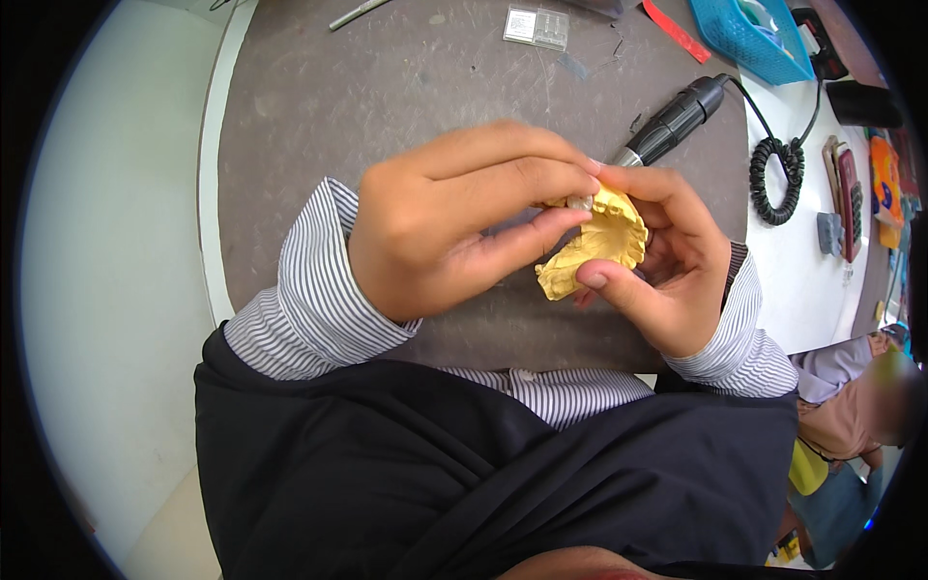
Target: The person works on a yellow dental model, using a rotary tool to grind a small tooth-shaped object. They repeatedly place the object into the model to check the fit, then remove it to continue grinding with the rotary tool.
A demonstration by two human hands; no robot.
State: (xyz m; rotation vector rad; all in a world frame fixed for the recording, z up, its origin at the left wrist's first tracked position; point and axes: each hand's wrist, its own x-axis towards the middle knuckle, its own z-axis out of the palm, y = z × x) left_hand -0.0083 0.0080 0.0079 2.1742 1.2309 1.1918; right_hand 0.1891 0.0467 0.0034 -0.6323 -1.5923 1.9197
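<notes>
A yellow dental cast (611, 237) with a row of moulded teeth is held up over the grey-brown table in front of me. My right hand (681, 266) grips it from the right, its thumb on the near part of the cast and its fingers around the far side and behind. From the left, my left hand (449, 217) reaches over with thumb and fingers closed in a pinch. Between those fingertips is a small shiny, tooth-sized piece (580, 202), right at the cast's far left edge. The fingers partly cover it.
Beyond my right hand lies a black rotary handpiece (679, 121) with a coiled cord (776, 184). A blue basket (739, 39), a red strip (677, 31), a small clear case (536, 28) and a thin metal tool (357, 14) lie farther back. Another person (839, 420) is at the right.
</notes>
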